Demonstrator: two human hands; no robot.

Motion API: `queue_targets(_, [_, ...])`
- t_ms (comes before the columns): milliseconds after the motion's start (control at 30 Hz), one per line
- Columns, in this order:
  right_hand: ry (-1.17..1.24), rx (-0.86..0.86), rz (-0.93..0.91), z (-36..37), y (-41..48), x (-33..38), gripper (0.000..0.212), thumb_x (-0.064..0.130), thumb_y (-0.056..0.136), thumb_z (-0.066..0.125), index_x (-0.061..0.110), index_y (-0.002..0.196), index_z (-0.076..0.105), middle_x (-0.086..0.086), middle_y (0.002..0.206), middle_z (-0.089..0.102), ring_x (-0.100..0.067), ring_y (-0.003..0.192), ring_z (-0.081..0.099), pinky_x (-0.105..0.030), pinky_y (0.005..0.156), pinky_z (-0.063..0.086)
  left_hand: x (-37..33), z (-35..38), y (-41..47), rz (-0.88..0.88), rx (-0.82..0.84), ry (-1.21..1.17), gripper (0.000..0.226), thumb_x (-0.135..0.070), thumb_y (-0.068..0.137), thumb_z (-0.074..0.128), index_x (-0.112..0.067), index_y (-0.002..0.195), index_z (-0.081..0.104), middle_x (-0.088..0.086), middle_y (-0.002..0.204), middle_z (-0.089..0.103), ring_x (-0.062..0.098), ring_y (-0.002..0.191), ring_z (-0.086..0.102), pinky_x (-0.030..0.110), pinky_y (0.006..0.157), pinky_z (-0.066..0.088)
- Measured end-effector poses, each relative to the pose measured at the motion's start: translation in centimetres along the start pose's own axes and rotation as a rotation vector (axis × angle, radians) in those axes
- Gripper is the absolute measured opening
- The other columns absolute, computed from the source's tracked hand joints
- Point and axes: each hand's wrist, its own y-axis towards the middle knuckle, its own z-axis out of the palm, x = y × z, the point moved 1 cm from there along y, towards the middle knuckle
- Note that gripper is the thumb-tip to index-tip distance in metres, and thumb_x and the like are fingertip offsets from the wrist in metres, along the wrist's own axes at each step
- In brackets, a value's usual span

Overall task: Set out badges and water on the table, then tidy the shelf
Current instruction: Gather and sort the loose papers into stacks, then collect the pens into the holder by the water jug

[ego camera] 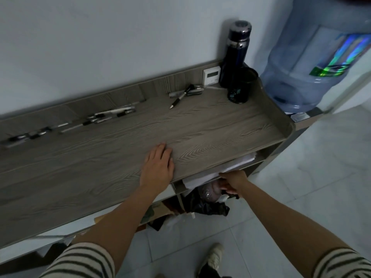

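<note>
A grey wood-grain shelf top (210,125) runs along the wall. My left hand (157,166) lies flat on its front part, fingers together, holding nothing. My right hand (232,182) reaches into the compartment under the top, right below a stack of white papers (230,165); its fingers are curled in the dark opening and what they hold is hidden. Several pens and markers (104,116) lie in a row along the back edge, and one black pen (179,99) lies further right.
A tall dark thermos (236,53), a black cup (240,87) and a small white display unit (211,75) stand at the shelf's right end. A large blue water jug (313,63) stands to the right. Black plastic bags (204,205) sit under the shelf on the tiled floor.
</note>
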Motion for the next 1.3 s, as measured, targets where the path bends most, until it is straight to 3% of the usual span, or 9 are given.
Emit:
queue_targets(67, [-0.199,-0.051,-0.128,-0.1,-0.6,-0.3,0.044,0.045,0.069,0.073,0.010,0.096,0.071,-0.012,0.094,0.074,-0.030,0.082,0.071,-0.039,0.072,0.060,0.3,-0.2,0.0,0.025,0.035,-0.015,0.045,-0.031,0.096,0.032,-0.004,0.121,0.059,0.019,0.134,0.053,0.034,0.120,0.053,0.046,0.099,0.044])
queue_targets(133, [-0.430,-0.106,-0.277,0.4,-2.4,-0.2,0.030,0.046,0.074,0.066,0.021,0.089,0.069,-0.007,0.096,0.073,-0.027,0.087,0.070,-0.043,0.083,0.057,1.1,-1.1,-0.7,0.031,0.069,-0.033,0.042,-0.030,0.097,0.036,-0.005,0.123,0.057,0.017,0.134,0.052,0.033,0.119,0.052,0.044,0.099,0.043])
queue_targets(267, [-0.648,-0.300,-0.480,2.9,-10.0,1.5,0.015,0.045,0.084,0.060,0.032,0.085,0.067,0.009,0.086,0.065,-0.016,0.083,0.063,-0.029,0.069,0.050,4.8,-3.9,-3.3,-0.060,0.104,-0.072,0.039,-0.025,0.098,0.047,-0.007,0.133,0.049,0.013,0.142,0.042,0.029,0.124,0.045,0.040,0.105,0.038])
queue_targets(433, [-0.704,-0.361,-0.690,8.2,-16.4,4.6,0.020,0.043,0.087,0.057,0.026,0.082,0.066,0.008,0.079,0.065,-0.015,0.076,0.062,-0.029,0.067,0.050,12.0,-7.9,-7.6,-0.176,0.115,-0.112,0.043,-0.024,0.099,0.047,-0.008,0.138,0.044,0.012,0.144,0.039,0.027,0.121,0.049,0.038,0.101,0.043])
queue_targets(633, [-0.808,-0.234,-0.860,16.5,-20.4,9.1,0.022,0.044,0.091,0.056,0.028,0.096,0.070,0.009,0.086,0.066,-0.010,0.075,0.056,-0.026,0.068,0.045,20.5,-11.3,-12.4,-0.305,0.101,-0.093,0.032,-0.022,0.099,0.046,-0.009,0.129,0.052,0.011,0.133,0.045,0.026,0.110,0.053,0.035,0.092,0.044])
queue_targets(833, [-0.891,-0.076,-0.978,24.0,-20.4,13.1,0.025,0.041,0.093,0.057,0.024,0.105,0.070,0.005,0.097,0.070,-0.011,0.088,0.064,-0.033,0.082,0.054,28.1,-12.3,-16.2,-0.456,0.040,-0.085,0.025,-0.020,0.094,0.053,-0.006,0.115,0.058,0.013,0.121,0.052,0.028,0.103,0.052,0.037,0.088,0.045])
queue_targets(1067, [-1.043,0.062,-1.166,37.3,-19.0,19.3,0.023,0.042,0.088,0.061,0.029,0.104,0.072,0.009,0.101,0.072,-0.013,0.097,0.065,-0.025,0.077,0.046,37.3,-14.3,-20.1,-0.708,-0.036,-0.082,0.024,-0.023,0.096,0.051,-0.009,0.115,0.058,0.012,0.120,0.050,0.027,0.108,0.046,0.038,0.095,0.042])
queue_targets(1200, [-1.127,0.188,-1.316,46.2,-19.2,22.4,0.024,0.041,0.088,0.059,0.029,0.106,0.071,0.009,0.104,0.072,-0.015,0.101,0.065,-0.028,0.082,0.049,42.0,-15.9,-22.5,-0.843,-0.091,-0.025,0.023,-0.029,0.097,0.046,-0.014,0.110,0.059,0.008,0.113,0.053,0.024,0.105,0.050,0.033,0.090,0.041])
queue_targets(1300, [-1.128,0.260,-1.341,48.6,-19.1,22.9,0.025,0.041,0.088,0.060,0.029,0.106,0.071,0.009,0.103,0.073,-0.014,0.098,0.066,-0.027,0.080,0.049,42.5,-16.5,-23.0,-0.850,-0.091,0.007,0.024,-0.032,0.097,0.044,-0.015,0.105,0.059,0.005,0.109,0.054,0.026,0.100,0.054,0.034,0.085,0.041])
